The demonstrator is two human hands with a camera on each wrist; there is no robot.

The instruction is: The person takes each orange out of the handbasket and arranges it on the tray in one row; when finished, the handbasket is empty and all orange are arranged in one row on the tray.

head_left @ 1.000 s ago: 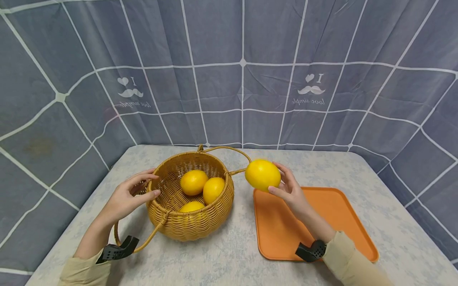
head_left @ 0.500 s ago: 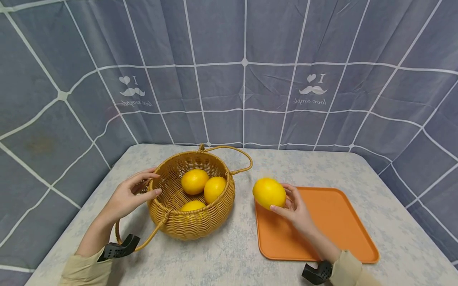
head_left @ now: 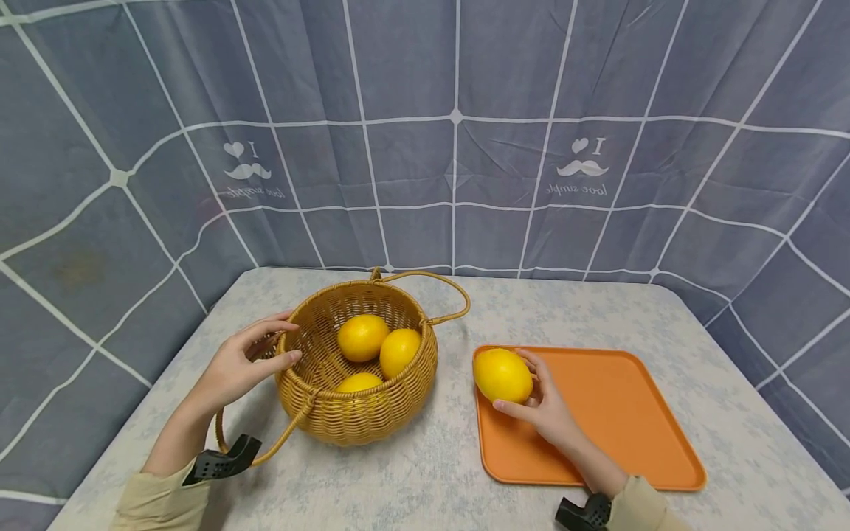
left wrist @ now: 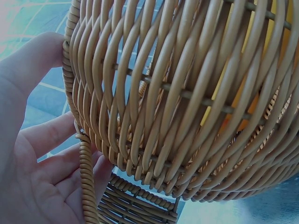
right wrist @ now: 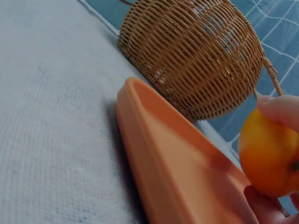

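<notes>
A round wicker basket (head_left: pixel 358 413) stands left of centre, with several yellow lemons inside, one lemon (head_left: pixel 363 338) near the middle. My left hand (head_left: pixel 242 365) holds the basket's left rim; in the left wrist view its thumb (left wrist: pixel 44 53) touches the rim beside the handle. My right hand (head_left: pixel 547 402) grips another lemon (head_left: pixel 502 375) over the left end of an orange tray (head_left: pixel 617 413). The right wrist view shows that lemon (right wrist: pixel 268 154) between thumb and fingers, low over the tray; whether it touches the tray I cannot tell.
A looped handle (head_left: pixel 458 313) juts from the basket's right side; another (head_left: pixel 282 442) hangs toward the front left. The pale patterned table (head_left: pixel 425 487) meets a grey-blue checked curtain (head_left: pixel 412 169) at the back and sides. Raised edges border the tray.
My right hand has carried the lemon from beside the basket's right handle down and slightly right, over the tray's left end. The left hand stays on the basket rim.
</notes>
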